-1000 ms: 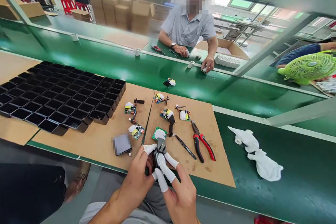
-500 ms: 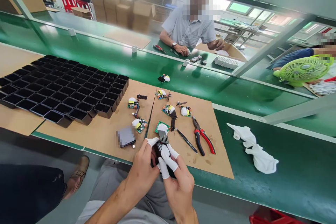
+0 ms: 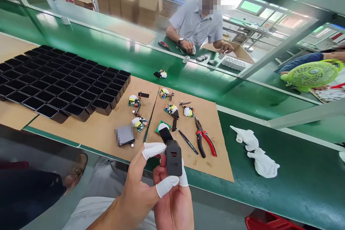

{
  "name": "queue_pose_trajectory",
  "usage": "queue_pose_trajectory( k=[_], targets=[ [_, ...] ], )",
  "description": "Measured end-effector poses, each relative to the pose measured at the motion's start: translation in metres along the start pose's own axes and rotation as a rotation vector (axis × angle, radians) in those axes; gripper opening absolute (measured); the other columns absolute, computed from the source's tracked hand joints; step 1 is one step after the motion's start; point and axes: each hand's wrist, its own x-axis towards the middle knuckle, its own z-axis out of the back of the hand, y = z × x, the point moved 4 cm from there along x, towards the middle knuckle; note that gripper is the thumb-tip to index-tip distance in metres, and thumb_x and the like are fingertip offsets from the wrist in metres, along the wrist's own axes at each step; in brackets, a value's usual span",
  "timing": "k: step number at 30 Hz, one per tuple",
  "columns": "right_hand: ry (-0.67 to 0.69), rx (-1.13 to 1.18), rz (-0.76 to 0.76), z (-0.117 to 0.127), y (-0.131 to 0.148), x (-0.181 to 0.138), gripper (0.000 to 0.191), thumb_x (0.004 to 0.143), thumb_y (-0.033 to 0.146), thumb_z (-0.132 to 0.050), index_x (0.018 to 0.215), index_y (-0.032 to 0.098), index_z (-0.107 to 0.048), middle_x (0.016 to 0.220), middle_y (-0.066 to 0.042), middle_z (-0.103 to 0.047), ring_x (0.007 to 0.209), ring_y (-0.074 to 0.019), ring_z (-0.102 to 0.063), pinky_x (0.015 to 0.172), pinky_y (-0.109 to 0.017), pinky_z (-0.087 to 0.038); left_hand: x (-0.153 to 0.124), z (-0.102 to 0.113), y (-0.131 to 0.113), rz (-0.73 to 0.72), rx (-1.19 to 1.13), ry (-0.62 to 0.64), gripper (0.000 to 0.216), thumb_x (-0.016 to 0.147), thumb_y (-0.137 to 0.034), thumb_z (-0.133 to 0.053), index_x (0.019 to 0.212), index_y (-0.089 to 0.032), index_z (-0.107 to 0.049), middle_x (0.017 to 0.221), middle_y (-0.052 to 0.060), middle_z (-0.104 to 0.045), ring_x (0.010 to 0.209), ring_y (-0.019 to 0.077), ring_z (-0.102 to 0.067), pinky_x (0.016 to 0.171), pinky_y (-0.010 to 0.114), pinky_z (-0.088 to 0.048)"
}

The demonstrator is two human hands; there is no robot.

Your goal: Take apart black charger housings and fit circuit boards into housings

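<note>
A black power adapter with a USB port in its end face is held up close to me, over the table's front edge. My left hand, white cots on thumb and forefinger, grips it from the left and below. My right hand supports it from behind and the right; a cotted finger shows along its side, and other fingers are partly hidden. Just beyond the adapter lies a green circuit board with a white blob. Black tweezers and red-and-black pliers rest to the right on cardboard.
Rows of black housings fill the left side. Several circuit boards are scattered on the cardboard, beside a grey block. White finger cots lie at right. Across the bench sits a co-worker; a green fan stands far right.
The adapter has been raised and turned so its port end faces me. My right hand has gone from on top of it to underneath and behind. The view has shifted slightly.
</note>
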Motion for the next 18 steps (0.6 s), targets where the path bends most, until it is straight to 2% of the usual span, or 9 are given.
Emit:
queue_pose_trajectory(
  k=[2,3,6,9,10,12,14,16,18],
  targets=[
    [-0.027,0.037,-0.040,0.003,-0.005,0.001,0.045,0.071,0.048,-0.109,0.108,0.029,-0.091,0.113,0.001,-0.091,0.085,-0.0127,-0.083,0.091,-0.022,-0.072,0.000,0.001,-0.002,0.040,-0.001,-0.006,0.057,0.088,-0.033,-0.096,0.141,-0.030,-0.073,0.141,0.009,-0.075,0.129,0.0302,-0.074,0.117,0.046,-0.059],
    [-0.019,0.035,-0.032,0.006,-0.005,0.004,0.044,0.073,0.048,-0.108,0.109,0.030,-0.091,0.114,0.001,-0.091,0.087,-0.0134,-0.083,0.091,-0.023,-0.072,0.000,0.002,-0.003,0.056,-0.003,-0.005,0.057,0.088,-0.034,-0.096,0.141,-0.030,-0.074,0.144,0.009,-0.074,0.131,0.0312,-0.073,0.118,0.047,-0.059],
    [0.166,-0.144,0.138,0.011,-0.001,0.011,0.031,0.096,0.055,-0.089,0.115,0.030,-0.091,0.112,-0.003,-0.090,0.091,-0.0193,-0.085,0.091,-0.031,-0.076,0.000,0.005,-0.005,0.082,0.007,-0.008,0.055,0.090,-0.038,-0.094,0.141,-0.031,-0.074,0.146,0.010,-0.074,0.132,0.0326,-0.074,0.118,0.049,-0.061],
    [0.361,-0.442,0.299,0.012,-0.002,0.012,0.042,0.114,0.059,-0.062,0.123,0.029,-0.089,0.115,-0.008,-0.090,0.093,-0.0239,-0.086,0.092,-0.040,-0.077,-0.002,0.008,-0.011,0.066,0.039,-0.015,0.052,0.093,-0.040,-0.090,0.141,-0.030,-0.073,0.138,0.011,-0.077,0.127,0.0333,-0.077,0.111,0.049,-0.066],
    [0.370,-0.497,0.333,0.012,-0.003,0.012,0.045,0.117,0.058,-0.055,0.126,0.029,-0.088,0.118,-0.009,-0.090,0.095,-0.0242,-0.087,0.093,-0.041,-0.077,-0.003,0.010,-0.014,0.041,0.060,-0.027,0.052,0.093,-0.040,-0.090,0.141,-0.030,-0.072,0.137,0.011,-0.077,0.126,0.0332,-0.077,0.109,0.049,-0.067],
    [0.305,-0.515,0.395,0.011,-0.005,0.010,0.047,0.121,0.055,-0.047,0.133,0.029,-0.084,0.122,-0.009,-0.089,0.101,-0.0239,-0.088,0.093,-0.040,-0.076,-0.005,0.014,-0.022,-0.068,0.134,-0.074,0.053,0.093,-0.036,-0.090,0.142,-0.031,-0.069,0.138,0.011,-0.075,0.125,0.0324,-0.077,0.107,0.048,-0.068],
    [0.189,-0.514,0.521,0.011,-0.001,0.008,0.039,0.121,0.047,-0.050,0.139,0.029,-0.080,0.121,-0.009,-0.090,0.105,-0.0236,-0.088,0.090,-0.038,-0.076,-0.006,0.017,-0.030,-0.229,0.260,-0.112,0.059,0.095,-0.028,-0.089,0.148,-0.033,-0.064,0.142,0.012,-0.071,0.128,0.0318,-0.075,0.108,0.047,-0.068],
    [0.090,-0.579,0.780,0.012,0.012,0.004,0.026,0.116,0.035,-0.066,0.137,0.030,-0.079,0.124,-0.008,-0.089,0.108,-0.0233,-0.089,0.089,-0.035,-0.075,-0.006,0.015,-0.030,-0.339,0.405,-0.098,0.065,0.096,-0.021,-0.084,0.155,-0.033,-0.059,0.145,0.014,-0.069,0.133,0.0324,-0.074,0.110,0.047,-0.067],
    [0.137,-0.756,1.068,0.011,0.027,0.001,0.029,0.105,0.020,-0.080,0.132,0.030,-0.082,0.134,-0.008,-0.086,0.113,-0.0248,-0.088,0.093,-0.035,-0.074,0.000,0.011,-0.019,-0.347,0.519,-0.058,0.064,0.096,-0.018,-0.080,0.156,-0.029,-0.059,0.140,0.016,-0.072,0.131,0.0353,-0.074,0.109,0.051,-0.066]
  ],
)
